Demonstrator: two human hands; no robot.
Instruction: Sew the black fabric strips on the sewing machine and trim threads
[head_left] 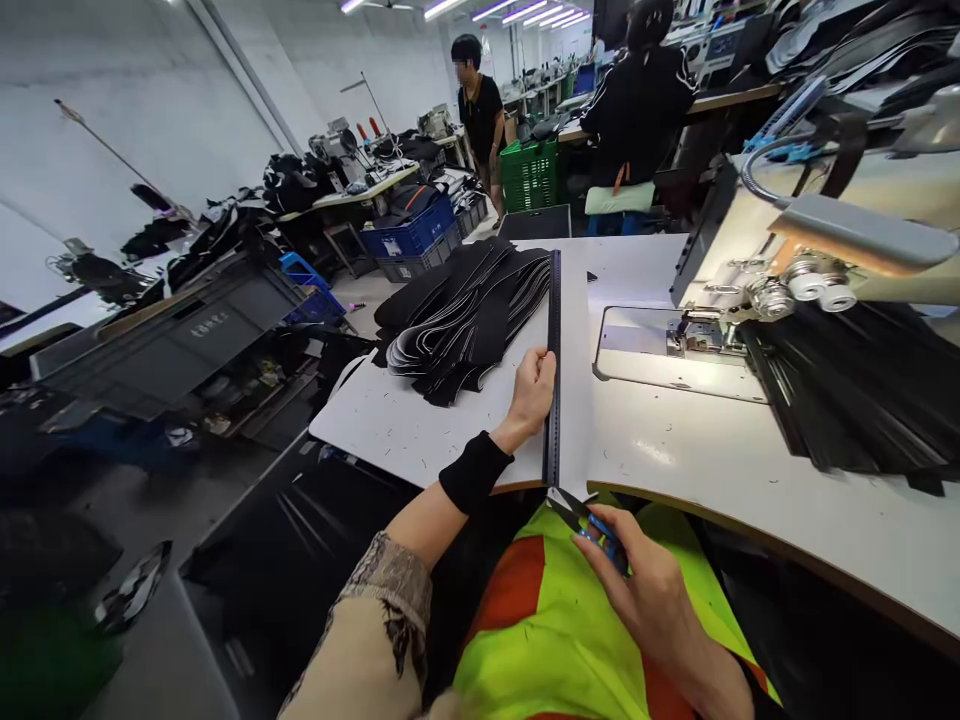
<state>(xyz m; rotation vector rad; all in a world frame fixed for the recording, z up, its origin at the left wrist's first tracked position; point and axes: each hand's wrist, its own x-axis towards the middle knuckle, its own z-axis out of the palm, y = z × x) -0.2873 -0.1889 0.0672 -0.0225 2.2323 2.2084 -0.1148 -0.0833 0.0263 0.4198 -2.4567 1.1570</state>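
A long, narrow black strip lies straight across the white sewing table, with a row of small marks along its length. My left hand is closed at the strip's left edge, about halfway along it; the fingertips are partly hidden. In my right hand is a pair of thread snips with blue-and-black handles. The snips' blades are apart, at the strip's near end by the table edge. Whether they touch the strip I cannot tell. Left of the strip lies a fanned stack of black fabric pieces.
A lit sewing machine stands at the right, with a pile of black strips beside it. Grey crate and blue crate stand left and beyond. Two people, one standing and one seated, are farther back.
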